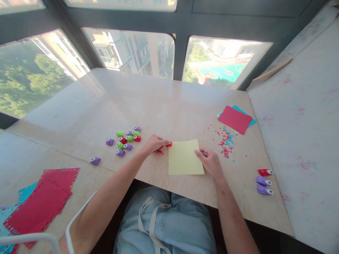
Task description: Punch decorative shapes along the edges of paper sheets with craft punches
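Observation:
A plain yellow sheet of paper (185, 158) lies between my hands near the table's front edge. My left hand (156, 144) is closed on a small red craft punch (168, 144), set at the sheet's upper left corner with the thumb on top. At the sheet's right edge, my right hand (210, 160) pinches the paper, thumb above and fingers curled at the side. The sheet looks flat, with no holes that I can make out.
Several purple, green and red punches (128, 139) cluster left of my hands; two purple and one red punch (265, 172) stand at right. Red and blue paper bits (226, 143) lie below stacked coloured sheets (235, 119). Punched red sheets (39, 204) lie at left. Windows border the back.

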### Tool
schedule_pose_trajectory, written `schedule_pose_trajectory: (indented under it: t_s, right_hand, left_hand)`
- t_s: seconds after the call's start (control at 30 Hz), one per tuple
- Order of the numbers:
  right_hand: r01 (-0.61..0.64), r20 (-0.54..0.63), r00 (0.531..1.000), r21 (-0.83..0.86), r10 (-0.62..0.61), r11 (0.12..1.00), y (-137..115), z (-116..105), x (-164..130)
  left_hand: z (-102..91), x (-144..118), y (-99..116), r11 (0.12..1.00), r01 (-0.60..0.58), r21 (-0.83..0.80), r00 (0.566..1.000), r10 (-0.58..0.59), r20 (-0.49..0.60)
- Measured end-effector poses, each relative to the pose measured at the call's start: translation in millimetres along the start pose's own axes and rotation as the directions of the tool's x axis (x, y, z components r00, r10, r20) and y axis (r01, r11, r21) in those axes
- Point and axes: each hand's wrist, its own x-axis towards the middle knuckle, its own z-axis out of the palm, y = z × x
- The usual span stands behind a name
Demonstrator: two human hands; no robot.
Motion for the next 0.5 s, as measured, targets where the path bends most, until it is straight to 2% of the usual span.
schedule_pose_trajectory:
  t_s: [0.2,0.5]
  right_hand:
    - [0.019,-0.010,1.000,-0.003,-0.019,1.000,4.6,1.2,1.1]
    - [0.023,-0.010,1.000,-0.014,-0.023,1.000,6.0,0.7,1.7]
  left_hand:
    - [-2.2,6.1,-1.8,0.999,0.026,0.021,1.000,-0.025,-0.013]
    - [0.5,4.4,-2.7,0.999,0.032,-0.030,0.999,-0.032,-0.029]
